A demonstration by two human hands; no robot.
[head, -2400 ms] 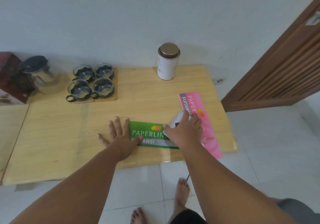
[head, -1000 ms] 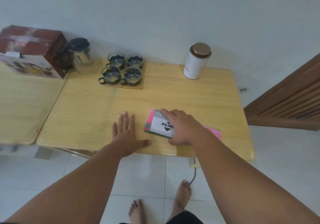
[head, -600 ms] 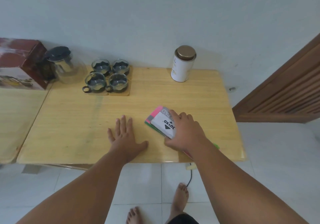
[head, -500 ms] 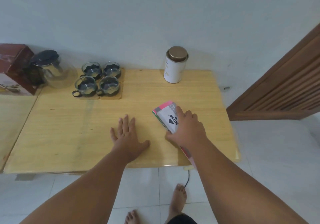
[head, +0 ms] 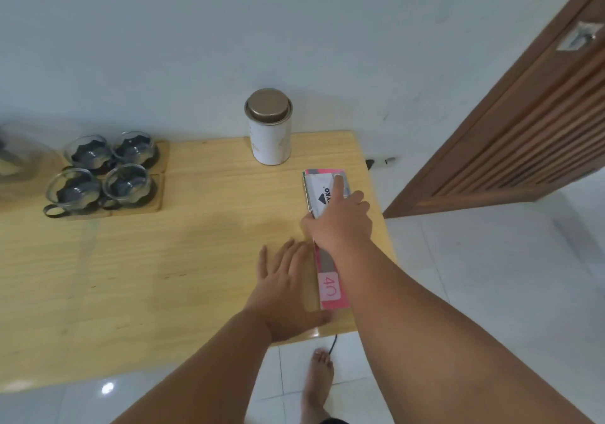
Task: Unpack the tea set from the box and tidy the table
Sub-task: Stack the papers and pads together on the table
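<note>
Several glass tea cups (head: 101, 174) sit on wooden coasters at the table's far left. Part of a glass teapot (head: 19, 158) shows at the left edge. A stack of a pink booklet (head: 329, 287) with a small white pack (head: 319, 191) on top lies along the right side of the wooden table (head: 163, 260). My right hand (head: 340, 223) presses down on the stack, fingers stretched over the white pack. Beside the booklet's left edge, my left hand (head: 288, 289) lies flat on the table with fingers apart.
A white tin with a bronze lid (head: 269, 127) stands at the table's back edge, just behind the stack. A brown slatted door (head: 523, 122) is at the right. A black cable (head: 333, 345) hangs below the front edge near my bare foot (head: 316, 387).
My right hand has turned the stack and slid it to the table's right side, lengthwise along the edge. My left hand moved right beside it. The box is out of view.
</note>
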